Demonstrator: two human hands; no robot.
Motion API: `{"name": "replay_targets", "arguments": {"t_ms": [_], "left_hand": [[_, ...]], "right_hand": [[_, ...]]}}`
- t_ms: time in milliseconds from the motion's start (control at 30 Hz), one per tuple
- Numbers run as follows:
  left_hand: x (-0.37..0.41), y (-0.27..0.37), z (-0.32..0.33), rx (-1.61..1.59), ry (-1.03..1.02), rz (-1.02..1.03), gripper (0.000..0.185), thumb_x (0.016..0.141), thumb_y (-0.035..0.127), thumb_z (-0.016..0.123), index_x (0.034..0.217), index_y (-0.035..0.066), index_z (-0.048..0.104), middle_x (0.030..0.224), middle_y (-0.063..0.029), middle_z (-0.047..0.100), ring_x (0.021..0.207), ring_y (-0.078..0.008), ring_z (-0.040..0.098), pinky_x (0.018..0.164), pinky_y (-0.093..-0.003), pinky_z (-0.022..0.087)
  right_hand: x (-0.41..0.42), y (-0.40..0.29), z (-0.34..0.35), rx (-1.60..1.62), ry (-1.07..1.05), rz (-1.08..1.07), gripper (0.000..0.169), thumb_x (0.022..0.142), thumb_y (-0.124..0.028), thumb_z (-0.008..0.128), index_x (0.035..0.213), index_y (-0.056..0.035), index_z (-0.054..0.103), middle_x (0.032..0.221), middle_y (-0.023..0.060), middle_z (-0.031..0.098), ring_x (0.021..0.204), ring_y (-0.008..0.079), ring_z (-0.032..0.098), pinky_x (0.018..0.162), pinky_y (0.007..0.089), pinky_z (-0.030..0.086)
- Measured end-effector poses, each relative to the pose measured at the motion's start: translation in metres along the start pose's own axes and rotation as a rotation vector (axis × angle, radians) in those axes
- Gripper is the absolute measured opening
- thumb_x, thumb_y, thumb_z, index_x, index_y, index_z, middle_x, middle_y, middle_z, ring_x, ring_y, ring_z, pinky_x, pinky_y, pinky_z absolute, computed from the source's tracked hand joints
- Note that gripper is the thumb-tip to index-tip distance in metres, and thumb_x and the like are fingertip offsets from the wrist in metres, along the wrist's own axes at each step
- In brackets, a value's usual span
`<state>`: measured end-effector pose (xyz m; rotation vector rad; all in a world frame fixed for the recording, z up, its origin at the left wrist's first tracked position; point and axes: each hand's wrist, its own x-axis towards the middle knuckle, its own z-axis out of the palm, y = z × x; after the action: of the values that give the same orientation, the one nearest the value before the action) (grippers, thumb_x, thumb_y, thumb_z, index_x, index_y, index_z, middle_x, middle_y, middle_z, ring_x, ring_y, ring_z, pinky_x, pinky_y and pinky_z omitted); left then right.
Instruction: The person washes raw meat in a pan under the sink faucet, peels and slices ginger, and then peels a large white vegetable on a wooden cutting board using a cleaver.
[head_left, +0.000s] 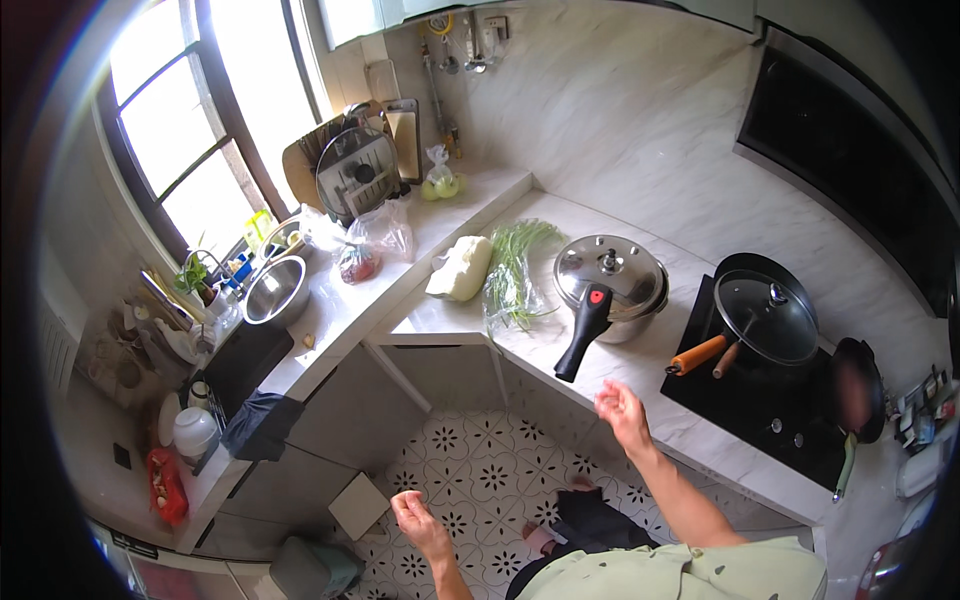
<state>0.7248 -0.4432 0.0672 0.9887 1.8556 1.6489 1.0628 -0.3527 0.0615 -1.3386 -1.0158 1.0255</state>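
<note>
My left hand (422, 525) hangs over the tiled floor with its fingers curled in, and nothing shows in it. My right hand (624, 416) is raised in front of the counter edge, fingers loosely bent and partly apart, holding nothing. Nearest to it is the black handle (582, 337) of a steel pressure cooker (611, 274), which has its lid on. Left of the cooker lie green scallions (517, 274) in a clear plastic bag and a pale napa cabbage (463, 268). To the right, a lidded pan (769, 315) stands on a black cooktop (697, 382).
A second pan (870, 382) sits at the cooktop's right. Near the window are a steel bowl (276, 291), plastic bags of food (356, 262), a glass lid (358, 169) and cutting boards. A grey bin (315, 566) stands on the floor at lower left. A range hood (847, 142) overhangs the right.
</note>
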Motion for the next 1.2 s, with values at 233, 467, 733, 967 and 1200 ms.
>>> {"name": "replay_targets", "arguments": {"t_ms": [233, 467, 733, 967, 1200], "left_hand": [[0.059, -0.015, 0.013, -0.003, -0.240, -0.197, 0.017, 0.089, 0.003, 0.060, 0.104, 0.003, 0.052, 0.080, 0.0006, 0.050, 0.062, -0.0047, 0.044, 0.052, -0.0205, 0.039], [0.171, -0.009, 0.104, 0.065, -0.436, -0.166, 0.023, 0.088, 0.008, 0.064, 0.109, 0.002, 0.054, 0.080, -0.0022, 0.059, 0.062, -0.0061, 0.052, 0.053, -0.0221, 0.043], [0.282, -0.008, 0.212, 0.223, -0.717, -0.038, 0.033, 0.088, 0.013, 0.067, 0.116, 0.003, 0.054, 0.086, -0.0073, 0.065, 0.071, -0.0136, 0.060, 0.063, -0.0277, 0.050], [0.318, -0.013, 0.245, 0.251, -0.930, -0.149, 0.035, 0.088, 0.016, 0.066, 0.117, 0.001, 0.054, 0.094, -0.0110, 0.067, 0.075, -0.0167, 0.065, 0.067, -0.0300, 0.052], [0.403, -0.034, 0.192, 0.240, -0.815, -0.116, 0.029, 0.088, 0.014, 0.066, 0.113, 0.001, 0.057, 0.090, -0.0092, 0.066, 0.073, -0.0138, 0.063, 0.066, -0.0289, 0.052]], "right_hand": [[0.094, 0.023, 0.049, -0.007, 0.166, 0.302, 0.104, 0.077, -0.040, 0.078, 0.144, 0.0096, 0.017, 0.109, 0.0140, 0.057, 0.088, 0.0188, 0.060, 0.073, 0.0317, 0.049], [0.108, 0.013, 0.078, 0.006, 0.239, 0.150, 0.035, 0.072, -0.006, 0.075, 0.096, -0.0044, 0.049, 0.080, 0.0013, 0.052, 0.070, 0.0114, 0.053, 0.064, 0.0265, 0.046], [0.119, 0.014, 0.081, -0.023, 0.358, 0.245, 0.039, 0.066, 0.001, 0.067, 0.102, -0.0008, 0.052, 0.087, 0.0045, 0.054, 0.077, 0.0141, 0.054, 0.072, 0.0280, 0.047], [0.144, 0.012, 0.080, -0.119, 0.445, 0.236, 0.026, 0.067, -0.001, 0.060, 0.092, -0.0008, 0.057, 0.082, 0.0056, 0.057, 0.069, 0.0146, 0.057, 0.066, 0.0272, 0.047], [0.153, 0.021, 0.069, -0.468, 0.493, 0.244, 0.030, 0.080, -0.010, 0.067, 0.105, 0.0019, 0.056, 0.085, 0.0090, 0.060, 0.072, 0.0189, 0.058, 0.068, 0.0321, 0.049]]}}
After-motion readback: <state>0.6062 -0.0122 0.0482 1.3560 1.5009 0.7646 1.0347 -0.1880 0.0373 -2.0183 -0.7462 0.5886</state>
